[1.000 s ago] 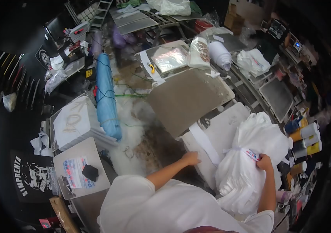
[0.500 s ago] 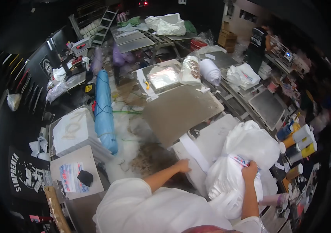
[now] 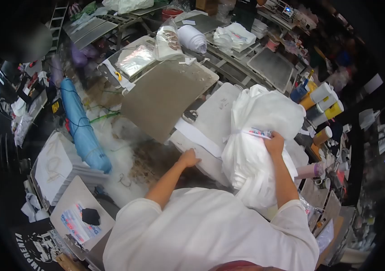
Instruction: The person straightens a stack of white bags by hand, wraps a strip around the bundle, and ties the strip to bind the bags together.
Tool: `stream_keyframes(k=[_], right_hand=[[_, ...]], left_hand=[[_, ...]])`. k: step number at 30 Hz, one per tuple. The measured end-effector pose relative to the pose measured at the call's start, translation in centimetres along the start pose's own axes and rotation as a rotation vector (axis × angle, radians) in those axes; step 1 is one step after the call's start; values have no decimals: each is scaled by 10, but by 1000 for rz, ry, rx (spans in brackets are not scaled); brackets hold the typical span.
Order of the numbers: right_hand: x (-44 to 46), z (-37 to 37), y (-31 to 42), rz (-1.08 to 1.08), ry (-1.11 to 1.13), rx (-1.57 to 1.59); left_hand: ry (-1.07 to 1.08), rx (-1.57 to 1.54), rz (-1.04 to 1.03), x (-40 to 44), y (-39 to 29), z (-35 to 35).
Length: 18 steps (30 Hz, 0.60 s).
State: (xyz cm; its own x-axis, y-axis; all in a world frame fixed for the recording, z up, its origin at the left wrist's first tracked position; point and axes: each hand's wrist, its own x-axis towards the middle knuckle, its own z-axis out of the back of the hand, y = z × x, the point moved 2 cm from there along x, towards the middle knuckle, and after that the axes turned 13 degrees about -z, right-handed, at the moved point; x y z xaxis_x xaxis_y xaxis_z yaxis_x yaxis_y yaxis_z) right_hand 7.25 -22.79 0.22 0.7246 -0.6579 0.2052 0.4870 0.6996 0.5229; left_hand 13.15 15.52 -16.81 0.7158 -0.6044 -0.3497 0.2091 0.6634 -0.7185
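Observation:
A large bundle of thin white bags or sheets (image 3: 251,167), gathered at its middle, lies on a pale board (image 3: 219,106) in front of me. My right hand (image 3: 274,142) is closed on the bundle beside a small patch of blue and red print. At the near left edge of the pale board rests my left hand (image 3: 189,158); its fingers are partly curled and I cannot make out whether they hold anything. A white strip (image 3: 198,137) lies across the board between my hands.
Beyond is a brown-grey panel (image 3: 165,97). To the left are a blue wrapped roll (image 3: 81,126), a stack of white boards (image 3: 54,167) and a printed sheet on a board (image 3: 79,223). Ink containers (image 3: 323,101) stand at right. Part of a person (image 3: 245,13) shows at the back.
The view has swung to the right, so the surroundings sit further left. The bundle appears more upright and spread, with my right hand still on it. My left hand stays at the board's edge.

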Motion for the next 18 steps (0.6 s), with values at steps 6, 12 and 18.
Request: stream_keyframes(k=[6,12,18], right_hand=[[-2,19,14,-24,-75,-10],[1,58,28,-9,-153,-98],[13,135,59,6,-279,-164]], left_hand=[[-66,-32,-56,-8,8,-1],[-82,-157,-125,-9,16,-1],[-153,-161,-133,-14,10,-4]])
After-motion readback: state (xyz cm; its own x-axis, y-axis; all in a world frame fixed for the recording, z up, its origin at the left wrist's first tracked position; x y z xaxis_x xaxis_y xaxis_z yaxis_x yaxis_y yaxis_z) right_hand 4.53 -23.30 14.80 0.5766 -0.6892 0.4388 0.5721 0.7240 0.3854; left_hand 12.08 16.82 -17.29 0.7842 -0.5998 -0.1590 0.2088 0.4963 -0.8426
